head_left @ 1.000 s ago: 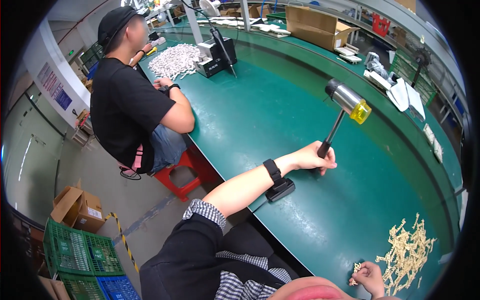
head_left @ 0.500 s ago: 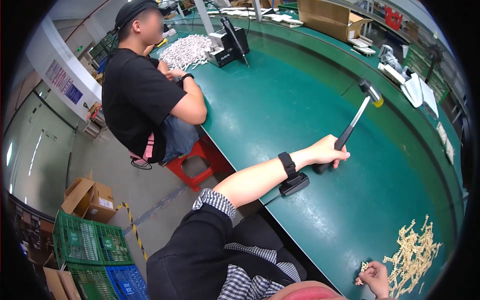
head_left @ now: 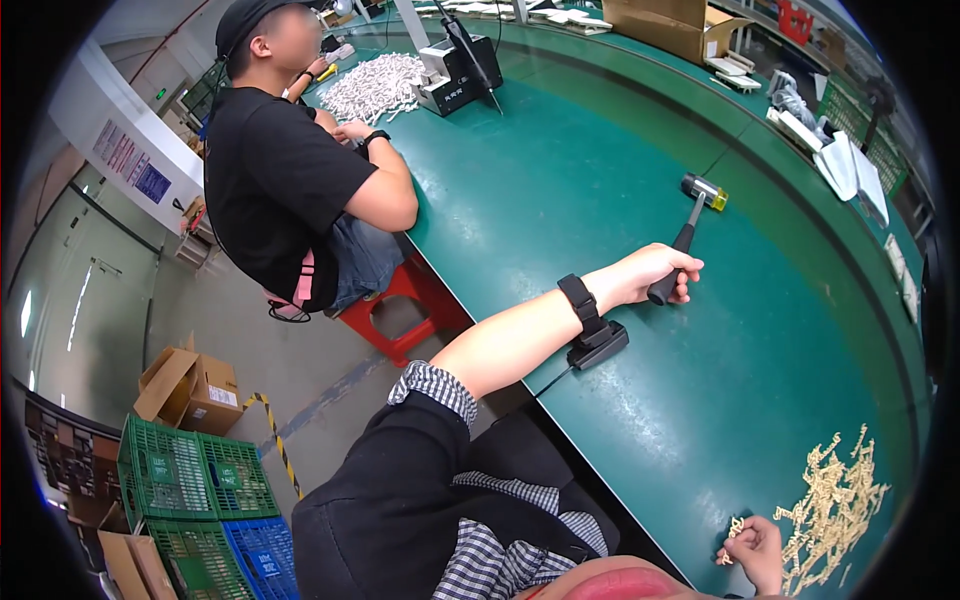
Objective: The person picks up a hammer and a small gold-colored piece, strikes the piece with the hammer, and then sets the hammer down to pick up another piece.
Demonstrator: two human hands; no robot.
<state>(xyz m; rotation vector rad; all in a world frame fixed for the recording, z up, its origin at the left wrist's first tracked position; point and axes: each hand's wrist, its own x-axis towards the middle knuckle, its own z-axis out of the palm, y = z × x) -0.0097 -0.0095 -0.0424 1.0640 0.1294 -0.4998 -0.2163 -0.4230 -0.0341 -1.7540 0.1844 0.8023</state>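
My left hand is wrapped round the black grip of a mallet, held over the green table. Its head has one dark face and one yellow face and points toward the far right. A black band with a small box is strapped to my left wrist. At the lower right, my right hand pinches one or more small cream-coloured, wavy-edged pieces. Just right of that hand lies a loose pile of similar pieces.
A seated co-worker is at the left edge beside a heap of small white parts and a black device. Cardboard and white panels line the far side. Green crates stand on the floor left.
The mallet has swung lower, its head moving left and slightly down in view. My left hand has shifted slightly upward. My right hand stays by the pile, still pinching.
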